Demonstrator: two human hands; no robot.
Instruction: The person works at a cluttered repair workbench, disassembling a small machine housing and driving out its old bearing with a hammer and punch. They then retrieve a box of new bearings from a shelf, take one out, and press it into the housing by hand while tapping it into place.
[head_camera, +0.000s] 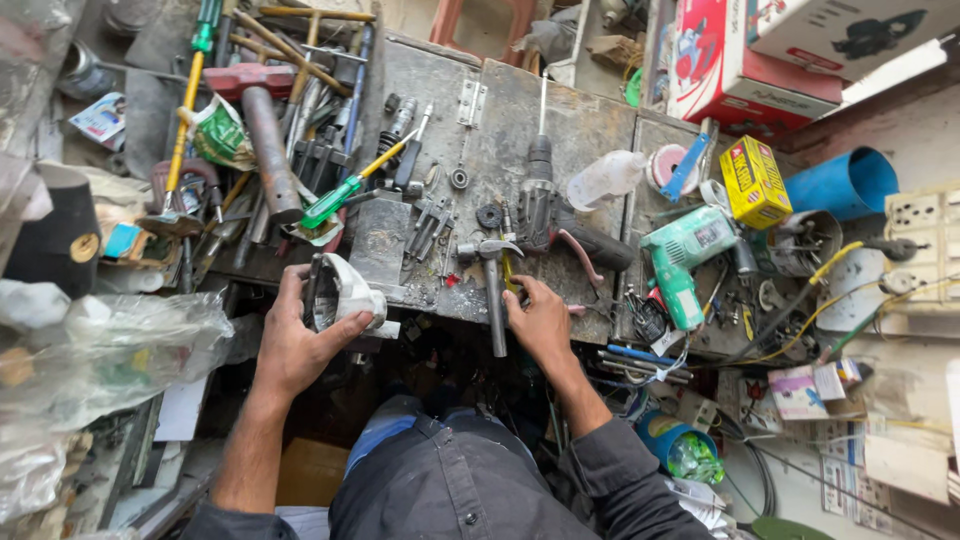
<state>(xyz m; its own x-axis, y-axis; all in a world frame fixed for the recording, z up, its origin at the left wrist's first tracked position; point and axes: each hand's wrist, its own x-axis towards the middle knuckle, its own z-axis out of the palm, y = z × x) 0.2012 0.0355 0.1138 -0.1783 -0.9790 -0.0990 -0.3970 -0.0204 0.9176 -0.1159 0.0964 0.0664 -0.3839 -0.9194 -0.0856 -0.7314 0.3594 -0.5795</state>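
The grimy metal workbench (590, 125) is crowded edge to edge. A black power drill with a long bit (545, 195) lies just beyond the right hand (537, 320), a teal angle grinder (683, 255) sits to its right, and a green-handled screwdriver with a yellow shaft (345, 190) points across the clutter near the left hand (300, 340). A heap of rusty rods and long tools (275, 110) fills the far left corner, and tangled yellow wires (810, 300) hem in the right edge.

The left hand is wrapped firmly around a rounded white plastic motor housing with a dark open face (340, 293), held at the front edge of the bench. The right hand rests with fingers curled down on the bench beside a steel claw hammer (493, 290), touching its handle; whether it actually grips anything I cannot tell.

A yellow cardboard box (755, 180) stands shut by a blue plastic pipe section (845, 183). A clear plastic bag (110, 350), stuffed with unclear bits, bulges at the left.
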